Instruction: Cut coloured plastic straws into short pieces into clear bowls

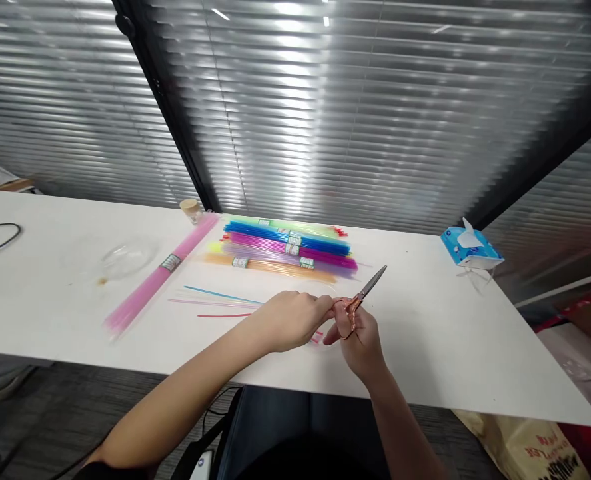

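Observation:
A pair of scissors (359, 301) with copper-coloured handles and dark blades points up and to the right over the white table. My right hand (362, 343) grips it, with fingers at the handle loops. My left hand (292, 320) is closed right beside the handles, its fingertips meeting them; whatever lies in its fingers is hidden. Loose thin straws, a blue one (220, 293) and a red one (222, 315) among them, lie left of and partly behind my left hand. Short pink pieces (317, 337) show just under the hands.
Behind the hands lie banded bundles of coloured straws, including a blue bundle (315, 241) and an orange one (275, 268). Left of them is a long pink bundle (162, 273), near a cork-topped jar (191, 210). A blue tissue box (472, 248) stands at the right.

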{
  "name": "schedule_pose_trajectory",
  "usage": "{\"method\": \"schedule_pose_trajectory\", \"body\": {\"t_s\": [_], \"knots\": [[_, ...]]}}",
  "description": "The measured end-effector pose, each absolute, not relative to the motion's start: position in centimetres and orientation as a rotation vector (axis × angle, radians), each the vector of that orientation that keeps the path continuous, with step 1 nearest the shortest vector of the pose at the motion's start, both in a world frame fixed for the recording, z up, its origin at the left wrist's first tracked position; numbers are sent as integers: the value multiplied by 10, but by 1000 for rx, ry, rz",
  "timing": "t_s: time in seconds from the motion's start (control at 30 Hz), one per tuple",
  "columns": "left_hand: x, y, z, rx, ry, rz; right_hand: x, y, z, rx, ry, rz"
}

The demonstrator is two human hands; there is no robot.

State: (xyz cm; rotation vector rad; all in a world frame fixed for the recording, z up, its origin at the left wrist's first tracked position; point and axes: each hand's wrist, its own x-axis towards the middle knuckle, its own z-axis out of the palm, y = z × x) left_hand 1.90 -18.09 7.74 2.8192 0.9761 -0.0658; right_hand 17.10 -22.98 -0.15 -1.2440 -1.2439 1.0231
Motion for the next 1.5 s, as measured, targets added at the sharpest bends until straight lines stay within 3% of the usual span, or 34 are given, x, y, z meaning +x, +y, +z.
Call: {"method": "schedule_pose_trajectory", "body": {"t_s": [0.83,0.93,1.07,1.17,1.33,1.5], "knots": [[34,-184,73,2608,1197,342,180,-215,-7,-1082,-1266,795],[30,-187,68,2747,1326,571,176,-214,-6,-1089,-1203,776],[23,-214,53,2750,1437,1226,174,-212,-5,-1144,-1179,763],[26,-244,39,2388,1264,1438,171,-212,-6,-1179,-1144,702],[46,-252,26,1219,1014,1052,164,-215,-8,-1183,-1213,523],[53,-216,33,539,835,1315,151,-222,-13,-1064,-1326,316]]}}
